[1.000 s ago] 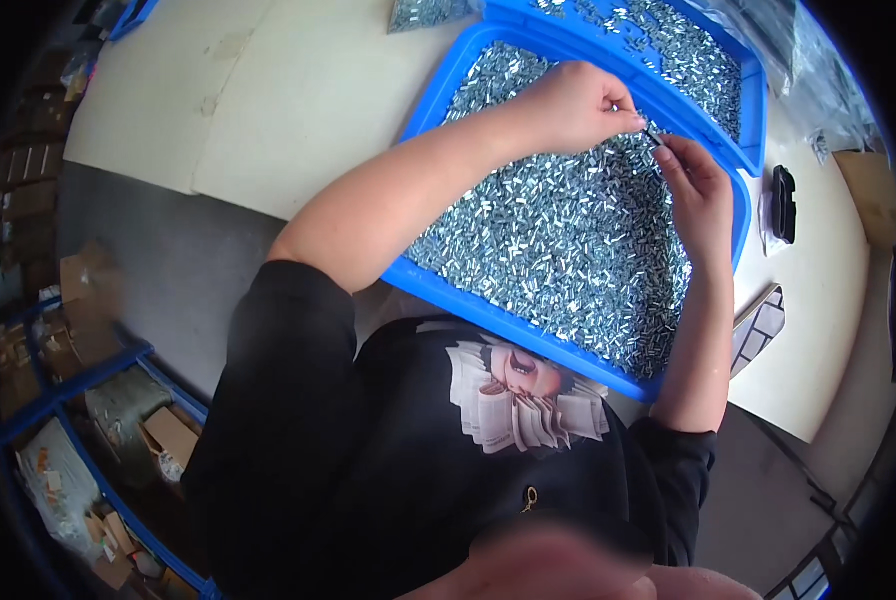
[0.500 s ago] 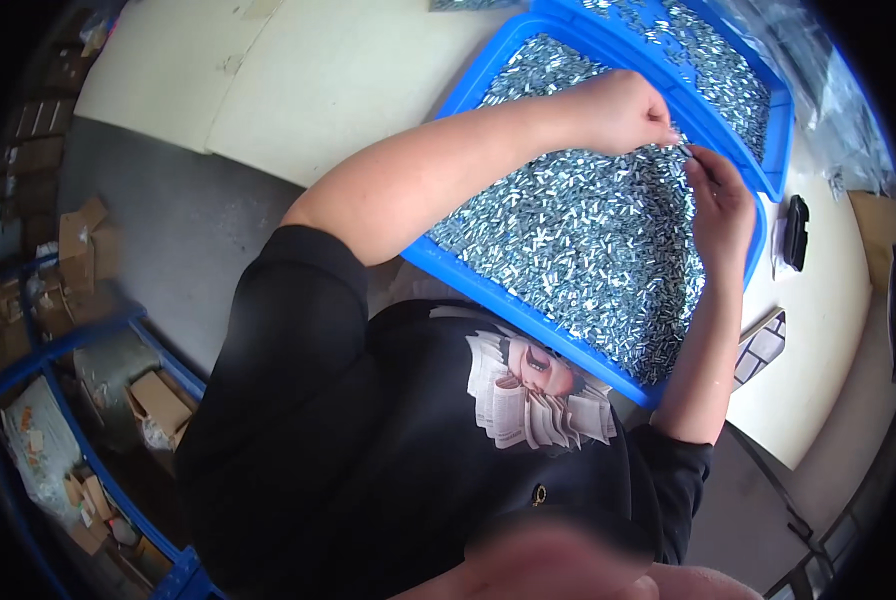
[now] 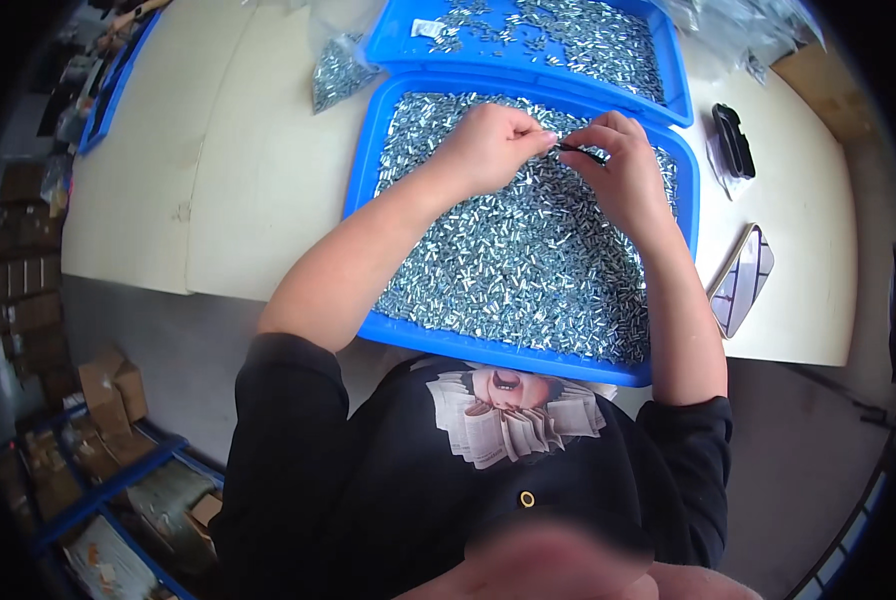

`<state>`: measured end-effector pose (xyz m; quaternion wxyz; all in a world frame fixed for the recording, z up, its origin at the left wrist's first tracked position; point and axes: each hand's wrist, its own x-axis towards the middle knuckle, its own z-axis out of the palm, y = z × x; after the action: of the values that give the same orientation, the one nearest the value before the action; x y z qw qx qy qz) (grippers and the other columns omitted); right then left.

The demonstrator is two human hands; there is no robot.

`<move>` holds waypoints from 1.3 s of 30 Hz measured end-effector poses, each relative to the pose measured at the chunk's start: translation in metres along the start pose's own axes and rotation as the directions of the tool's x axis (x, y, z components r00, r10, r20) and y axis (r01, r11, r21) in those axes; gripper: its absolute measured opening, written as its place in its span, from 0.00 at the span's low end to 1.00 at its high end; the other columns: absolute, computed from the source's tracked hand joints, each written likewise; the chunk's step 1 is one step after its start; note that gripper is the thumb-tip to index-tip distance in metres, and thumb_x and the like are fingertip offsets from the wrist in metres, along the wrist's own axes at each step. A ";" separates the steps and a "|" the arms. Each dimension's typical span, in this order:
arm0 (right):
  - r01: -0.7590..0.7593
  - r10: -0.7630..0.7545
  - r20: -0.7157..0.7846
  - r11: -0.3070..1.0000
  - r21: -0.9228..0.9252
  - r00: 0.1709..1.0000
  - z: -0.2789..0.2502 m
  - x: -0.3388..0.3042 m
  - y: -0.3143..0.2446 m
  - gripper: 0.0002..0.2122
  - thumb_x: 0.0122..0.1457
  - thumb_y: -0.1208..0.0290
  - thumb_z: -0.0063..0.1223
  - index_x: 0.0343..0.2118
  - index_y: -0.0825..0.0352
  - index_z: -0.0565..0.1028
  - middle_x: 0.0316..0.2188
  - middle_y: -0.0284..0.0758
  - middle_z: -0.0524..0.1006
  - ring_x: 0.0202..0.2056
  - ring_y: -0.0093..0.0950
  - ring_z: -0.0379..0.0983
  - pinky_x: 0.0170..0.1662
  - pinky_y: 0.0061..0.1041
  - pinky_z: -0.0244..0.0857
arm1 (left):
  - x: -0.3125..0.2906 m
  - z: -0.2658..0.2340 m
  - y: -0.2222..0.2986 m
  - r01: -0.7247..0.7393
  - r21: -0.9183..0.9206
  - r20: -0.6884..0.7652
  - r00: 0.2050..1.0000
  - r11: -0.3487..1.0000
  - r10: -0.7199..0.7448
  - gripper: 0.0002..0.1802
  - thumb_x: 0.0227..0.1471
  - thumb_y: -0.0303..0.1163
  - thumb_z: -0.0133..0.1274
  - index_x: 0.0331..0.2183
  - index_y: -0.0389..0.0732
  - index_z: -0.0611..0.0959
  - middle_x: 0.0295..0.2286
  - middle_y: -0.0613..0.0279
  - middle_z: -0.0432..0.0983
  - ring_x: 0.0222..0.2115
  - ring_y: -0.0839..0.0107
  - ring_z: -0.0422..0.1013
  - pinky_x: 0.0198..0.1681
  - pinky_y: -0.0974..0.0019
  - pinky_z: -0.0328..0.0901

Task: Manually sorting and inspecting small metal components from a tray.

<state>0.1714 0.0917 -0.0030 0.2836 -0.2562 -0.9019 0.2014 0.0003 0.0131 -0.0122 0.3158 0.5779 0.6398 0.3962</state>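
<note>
Both my hands are up over a blue plastic bin [image 3: 508, 362] filled with small shiny metal pins [image 3: 508, 260]. My left hand [image 3: 495, 148] is closed in a pinch, thumb and forefinger together; what sits between the tips is too small to make out. Close beside it, my right hand [image 3: 618, 172] grips a thin black stick-like piece [image 3: 586, 153] between thumb and fingers. One end of that black piece points to my left fingertips and meets or nearly meets them. Its exact kind cannot be told, as the fingers partly cover it.
Behind the bin lies a second blue tray [image 3: 533, 68] with more pins and a small white packet [image 3: 428, 28]. A clear bag of pins [image 3: 340, 75] stands to its left. On the right of the table [image 3: 813, 250] are a black case [image 3: 732, 140] and a phone-like object [image 3: 742, 280].
The view has turned, so the bin looks straighter and further left. My hands still meet over the bin, with slightly more space between them, and the black piece shows more plainly.
</note>
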 end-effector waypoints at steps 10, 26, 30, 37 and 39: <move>-0.225 0.381 -0.030 0.605 0.764 0.924 -0.004 0.005 0.003 0.07 0.55 0.71 0.53 0.33 0.69 0.73 0.26 0.28 0.74 0.30 0.14 0.68 0.33 0.14 0.61 | 0.003 -0.009 0.007 0.325 -0.644 0.160 0.942 0.692 -0.294 0.16 0.51 0.39 0.54 0.34 0.34 0.79 0.14 0.79 0.56 0.14 0.86 0.49 0.16 0.79 0.44; -0.536 0.491 0.227 0.705 0.465 0.841 -0.010 0.005 0.007 0.16 0.56 0.57 0.51 0.25 0.69 0.73 0.18 0.28 0.72 0.23 0.14 0.65 0.26 0.15 0.58 | 0.000 -0.006 0.007 -0.149 -0.061 -0.189 0.973 0.987 0.135 0.09 0.38 0.26 0.63 0.28 0.38 0.84 0.16 0.77 0.61 0.17 0.86 0.55 0.19 0.77 0.50; -0.414 0.412 0.162 0.648 0.639 0.897 -0.001 0.001 0.011 0.18 0.56 0.55 0.50 0.24 0.68 0.74 0.17 0.26 0.70 0.21 0.14 0.63 0.25 0.16 0.56 | -0.001 -0.007 0.007 -0.150 -0.012 -0.235 0.961 0.989 0.143 0.10 0.37 0.26 0.63 0.29 0.39 0.84 0.15 0.77 0.60 0.17 0.86 0.54 0.19 0.77 0.49; -0.385 0.429 0.183 0.449 0.806 0.885 -0.001 0.007 0.000 0.17 0.56 0.55 0.50 0.26 0.68 0.76 0.16 0.25 0.70 0.20 0.16 0.64 0.27 0.16 0.60 | 0.001 -0.008 0.003 -0.183 -0.124 -0.246 0.958 0.975 0.149 0.08 0.39 0.22 0.62 0.28 0.38 0.84 0.16 0.77 0.59 0.17 0.87 0.53 0.19 0.79 0.48; -0.349 0.398 0.147 0.503 0.791 0.906 -0.007 0.007 0.000 0.19 0.55 0.53 0.50 0.24 0.68 0.76 0.17 0.26 0.71 0.21 0.16 0.66 0.26 0.17 0.61 | -0.001 -0.008 0.005 -0.184 -0.125 -0.246 0.958 0.975 0.150 0.07 0.39 0.23 0.61 0.27 0.38 0.84 0.16 0.77 0.59 0.17 0.87 0.53 0.19 0.79 0.48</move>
<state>0.1704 0.0974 0.0047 0.3420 -0.2944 -0.6281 0.6340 -0.0040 0.0116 -0.0040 0.2446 0.5542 0.5907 0.5330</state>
